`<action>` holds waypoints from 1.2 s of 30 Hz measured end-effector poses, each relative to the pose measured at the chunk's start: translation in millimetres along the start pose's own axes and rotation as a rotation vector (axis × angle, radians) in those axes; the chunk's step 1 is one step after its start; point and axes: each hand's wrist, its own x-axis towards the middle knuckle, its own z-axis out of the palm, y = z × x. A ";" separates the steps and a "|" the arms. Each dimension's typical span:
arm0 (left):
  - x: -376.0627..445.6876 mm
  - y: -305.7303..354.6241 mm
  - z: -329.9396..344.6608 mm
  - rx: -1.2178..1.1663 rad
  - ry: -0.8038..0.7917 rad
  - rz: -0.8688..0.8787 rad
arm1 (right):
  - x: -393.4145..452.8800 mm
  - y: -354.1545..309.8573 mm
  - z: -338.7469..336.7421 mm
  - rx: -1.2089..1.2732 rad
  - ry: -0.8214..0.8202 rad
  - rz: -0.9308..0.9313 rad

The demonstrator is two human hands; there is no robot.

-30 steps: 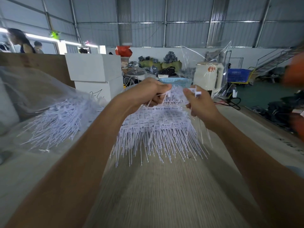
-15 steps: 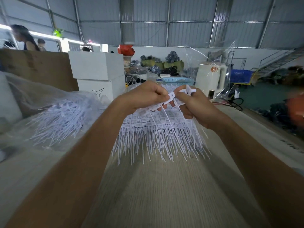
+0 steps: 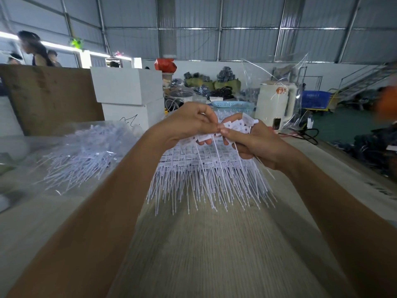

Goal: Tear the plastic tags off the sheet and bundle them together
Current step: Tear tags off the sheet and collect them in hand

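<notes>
Plastic bag [image 3: 71, 134] w/ loose tags [image 3: 79, 164]

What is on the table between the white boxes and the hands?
In the head view, only bare table shows between the white boxes and the left hand; the right hand is farther over.

No readable text: tiny blurred print on the tag sheet [image 3: 206, 155], scrawl on white box [image 3: 129, 121].

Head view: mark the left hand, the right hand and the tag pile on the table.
left hand [image 3: 189, 125], head view, back of hand.
right hand [image 3: 257, 143], head view, back of hand.
tag pile [image 3: 206, 168], head view, printed heads below the hands.
</notes>
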 end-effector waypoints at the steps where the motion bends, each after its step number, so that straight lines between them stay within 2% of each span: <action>1: -0.4 -0.7 -0.4 -0.013 -0.012 0.001 | 0.3 -0.4 -0.2 -0.008 -0.015 0.002; 5: -0.7 -0.6 1.9 -0.015 -0.013 0.018 | 1.1 -0.7 1.7 -0.020 -0.037 0.009; 8: 0.3 1.4 6.2 -0.024 0.077 0.046 | 1.2 -2.7 4.6 0.046 0.021 -0.010; 11: 0.7 4.6 11.0 0.068 0.131 0.053 | 3.1 -3.6 4.7 0.136 0.101 -0.022; 17: -0.7 6.3 8.4 0.063 0.115 0.059 | 4.4 -0.7 1.1 0.217 0.154 -0.049; 36: -10.8 9.3 1.6 0.066 -0.001 -0.002 | 3.8 -0.4 -5.5 0.024 0.020 -0.095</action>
